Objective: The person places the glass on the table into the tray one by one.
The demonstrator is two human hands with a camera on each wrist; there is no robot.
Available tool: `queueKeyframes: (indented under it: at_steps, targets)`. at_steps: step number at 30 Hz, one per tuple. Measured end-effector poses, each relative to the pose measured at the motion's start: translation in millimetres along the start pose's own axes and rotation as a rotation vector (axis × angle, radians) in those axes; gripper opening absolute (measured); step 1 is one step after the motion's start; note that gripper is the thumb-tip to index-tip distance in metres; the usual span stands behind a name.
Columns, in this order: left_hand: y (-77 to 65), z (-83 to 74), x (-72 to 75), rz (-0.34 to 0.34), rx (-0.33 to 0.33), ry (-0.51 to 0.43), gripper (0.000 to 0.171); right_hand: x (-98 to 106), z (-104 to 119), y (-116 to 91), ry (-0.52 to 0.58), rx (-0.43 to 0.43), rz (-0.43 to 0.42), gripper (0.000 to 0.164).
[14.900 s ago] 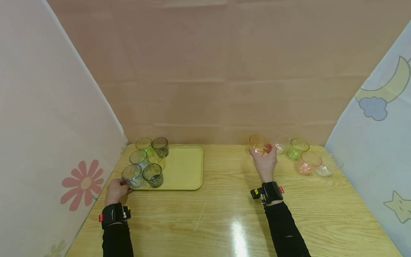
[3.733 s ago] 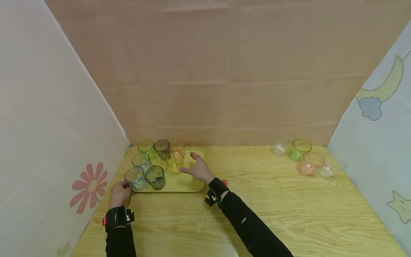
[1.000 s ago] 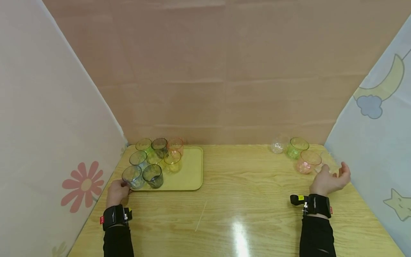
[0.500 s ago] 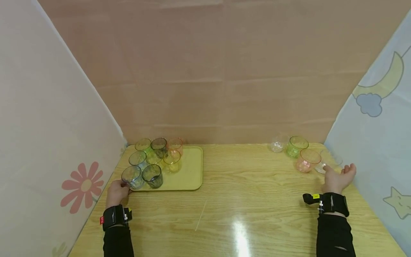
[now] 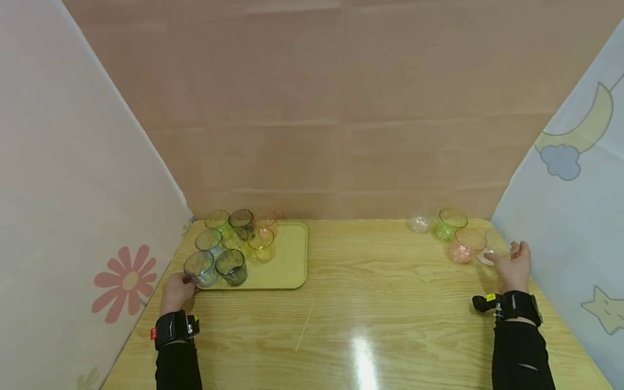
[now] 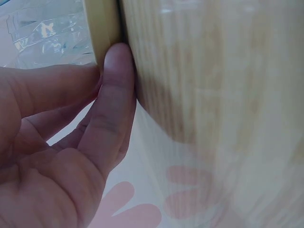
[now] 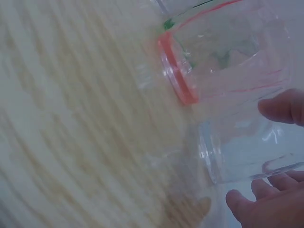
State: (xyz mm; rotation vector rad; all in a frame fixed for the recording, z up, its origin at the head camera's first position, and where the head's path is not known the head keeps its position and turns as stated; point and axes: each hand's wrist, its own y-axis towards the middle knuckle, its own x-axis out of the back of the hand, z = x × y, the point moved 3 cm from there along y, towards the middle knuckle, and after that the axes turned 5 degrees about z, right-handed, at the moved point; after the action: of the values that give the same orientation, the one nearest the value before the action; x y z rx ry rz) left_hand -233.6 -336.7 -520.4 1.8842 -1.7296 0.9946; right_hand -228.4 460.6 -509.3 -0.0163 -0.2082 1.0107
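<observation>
My left hand point(image 5: 175, 295) pinches the near left corner of a yellow tray point(image 5: 287, 268); the left wrist view shows thumb and fingers on the tray's rim point(image 6: 102, 28). Several tinted glasses stand on the tray, including a bluish glass point(image 5: 201, 269) close to that hand and a dark grey glass point(image 5: 232, 268). At the far right, my right hand point(image 5: 514, 271) is at a clear glass point(image 5: 489, 257), thumb and fingers spread on either side of it. In the right wrist view the clear glass point(image 7: 251, 147) stands between thumb and fingers, which are not closed round it.
Beside the clear glass stands a pink glass with an orange-red rim point(image 5: 466, 249). Behind it are a green glass point(image 5: 449, 226) and another clear glass point(image 5: 420, 219). Paper-covered walls enclose the wooden table point(image 5: 370, 303) at left, back and right.
Earlier the right hand was at an orange glass, then at a yellow glass on the tray. An orange-pink and a yellow glass now stand there. The right hand moved right, to the clear glass.
</observation>
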Motion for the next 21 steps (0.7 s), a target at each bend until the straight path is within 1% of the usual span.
queueKeyframes:
  at_steps: [1,4,5,11,12,13,15,17,18,21]
  targets:
    - [0.1,-0.2,-0.1,-0.001,-0.003,0.0,0.023,0.4,-0.9,0.4,0.003,0.0,0.004,0.066]
    - [0.0,-0.6,-0.6,0.0,-0.003,-0.001,0.023,1.7,-4.1,1.2,-0.025,-0.01,0.016,0.093]
    - [0.2,-0.5,-0.8,0.002,-0.002,-0.003,0.023,1.8,-4.9,1.2,-0.026,-0.015,0.019,0.099]
    - [0.8,-1.0,-0.7,0.008,0.009,0.004,0.023,1.0,-6.9,3.5,-0.029,-0.045,-0.024,0.099]
    - [0.8,-1.1,-0.5,0.009,0.011,0.005,0.023,0.7,-6.9,4.3,-0.028,-0.046,-0.038,0.092]
    - [0.7,-1.2,-0.4,0.011,0.011,0.004,0.023,0.3,-6.5,4.7,-0.028,-0.046,-0.05,0.081]
    - [0.5,-1.2,-0.1,0.011,0.011,0.004,0.022,-0.4,-6.4,5.0,-0.019,-0.045,-0.07,0.054]
    - [-0.2,-1.2,0.1,0.01,0.013,0.003,0.022,-1.4,-6.6,4.0,-0.008,-0.052,-0.083,0.051]
    - [-0.5,-1.2,0.1,0.011,0.013,0.004,0.022,-1.6,-6.9,3.4,0.007,-0.06,-0.093,0.05]
    - [-0.6,-1.6,0.7,0.007,0.01,0.002,0.021,-2.7,-6.9,-0.5,0.07,-0.082,-0.119,0.079]
